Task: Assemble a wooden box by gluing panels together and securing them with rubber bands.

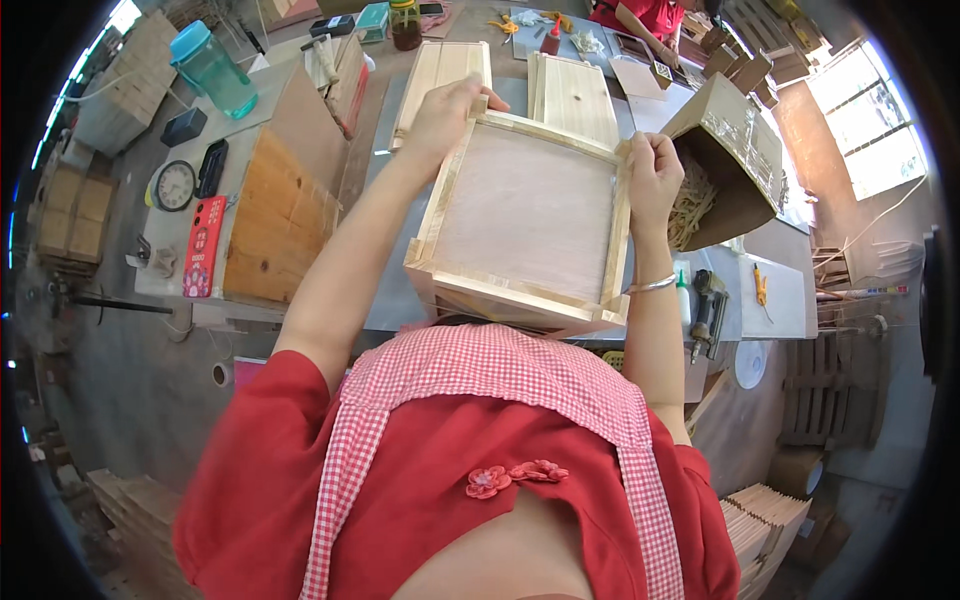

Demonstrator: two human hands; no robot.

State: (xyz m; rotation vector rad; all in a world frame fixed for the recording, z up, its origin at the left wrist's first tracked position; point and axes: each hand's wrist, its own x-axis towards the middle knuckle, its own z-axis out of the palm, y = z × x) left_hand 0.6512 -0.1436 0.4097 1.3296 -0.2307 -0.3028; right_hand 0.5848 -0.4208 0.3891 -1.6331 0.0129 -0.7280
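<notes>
A square, pale wooden box stands tilted toward me at the near edge of the workbench, against my apron. Its upward side is a light panel set inside a raised frame of wooden strips. My left hand is closed over the frame's far left corner, with the thumb along the far edge. At the far right corner, my right hand has its fingers curled around the frame's edge; the fingertips are partly hidden. Just beyond the box lie stacks of wooden boards, one on the left and one on the right.
To the right, a cardboard box on its side holds thin wooden strips. A nail gun, a glue bottle and orange-handled cutters lie nearby. Left stand a blue bottle, a clock and a red phone-like case. A co-worker sits beyond.
</notes>
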